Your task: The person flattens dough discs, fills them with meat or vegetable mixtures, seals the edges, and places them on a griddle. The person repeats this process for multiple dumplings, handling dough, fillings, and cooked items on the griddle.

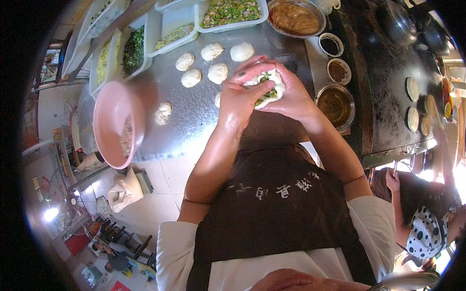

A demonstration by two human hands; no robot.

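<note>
Both hands cup a round piece of white dough (279,86) held above the steel worktop. Green chopped filling (271,95) shows in its open middle. My left hand (236,91) has its thumb pressed into the filling, with its fingers curled around the far side. My right hand (295,91) wraps the dough from the right and supports it. Several dough balls (217,73) sit on the worktop (174,138) beyond and left of my hands. One more dough ball (217,99) is partly hidden behind my left hand. A smaller dough lump (163,113) lies farther left.
A pink bowl (109,120) stands at the worktop's left edge. Trays of chopped greens (231,12) line the far side. A bowl of brown paste (296,18), small seasoning bowls (339,71) and a metal bowl (335,105) stand right. Flatbreads lie on a griddle (386,120) near a co-worker (418,214).
</note>
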